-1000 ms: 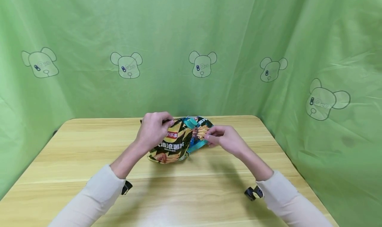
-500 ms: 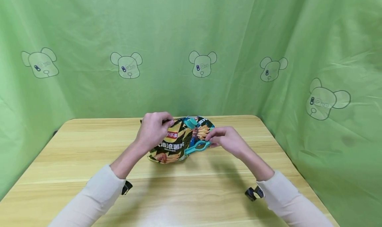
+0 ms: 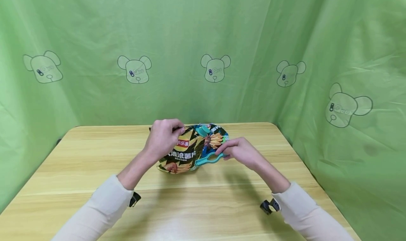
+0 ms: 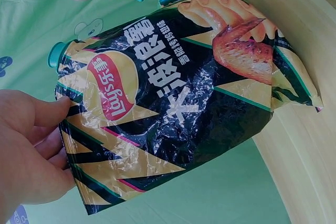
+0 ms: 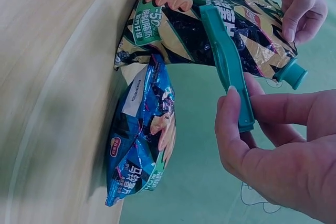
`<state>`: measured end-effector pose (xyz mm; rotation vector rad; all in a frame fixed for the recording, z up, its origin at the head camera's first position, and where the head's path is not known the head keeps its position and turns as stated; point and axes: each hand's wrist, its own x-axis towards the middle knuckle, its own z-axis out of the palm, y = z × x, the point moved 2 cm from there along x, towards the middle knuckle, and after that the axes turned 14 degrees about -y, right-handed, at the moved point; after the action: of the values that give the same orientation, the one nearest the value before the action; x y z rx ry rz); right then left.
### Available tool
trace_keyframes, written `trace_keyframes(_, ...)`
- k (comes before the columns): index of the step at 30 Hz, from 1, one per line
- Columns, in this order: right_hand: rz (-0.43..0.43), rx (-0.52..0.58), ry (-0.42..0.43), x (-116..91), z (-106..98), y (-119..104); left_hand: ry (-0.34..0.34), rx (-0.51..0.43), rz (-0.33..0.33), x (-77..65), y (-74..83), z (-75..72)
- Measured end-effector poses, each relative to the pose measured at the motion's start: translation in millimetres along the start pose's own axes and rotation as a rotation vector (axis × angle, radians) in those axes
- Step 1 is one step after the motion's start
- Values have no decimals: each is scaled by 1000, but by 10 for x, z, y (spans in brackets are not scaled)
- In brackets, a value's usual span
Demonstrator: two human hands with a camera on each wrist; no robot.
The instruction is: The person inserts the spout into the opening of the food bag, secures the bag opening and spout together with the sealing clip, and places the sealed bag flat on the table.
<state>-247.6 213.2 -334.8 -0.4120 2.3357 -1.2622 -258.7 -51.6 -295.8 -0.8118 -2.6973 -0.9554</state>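
My left hand (image 3: pixel 162 138) pinches the top edge of a black-and-gold Lay's chip bag (image 4: pixel 173 93), which hangs tilted with its lower end near the table. A round teal cap-like piece (image 5: pixel 292 73) sits at the bag's upper corner. In my right hand (image 3: pixel 243 153), a teal bag clip (image 5: pixel 227 66) is pinched between thumb and fingers. The clip passes in front of the bag in the right wrist view, its far end near the bag's lower right side in the head view. Behind the black bag is a blue chip bag (image 5: pixel 139 140), partly hidden in the head view.
The wooden table (image 3: pixel 196 205) reaches back to a green curtain (image 3: pixel 177 93) printed with bear heads, which also closes in on the right. Both bags are near the table's far edge.
The clip has turned in my right hand, from a narrow strip to showing its looped outline, and my right fingers have shifted slightly down with it. The left hand and black bag stay put.
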Motion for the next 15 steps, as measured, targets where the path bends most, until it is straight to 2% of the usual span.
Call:
trace_keyframes(6, -1, 19, -11, 0, 18, 16, -2, 4, -6, 1, 1, 1)
trace_keyframes(15, 18, 29, 48, -19, -28, 64, -6, -1, -11, 3, -2, -7)
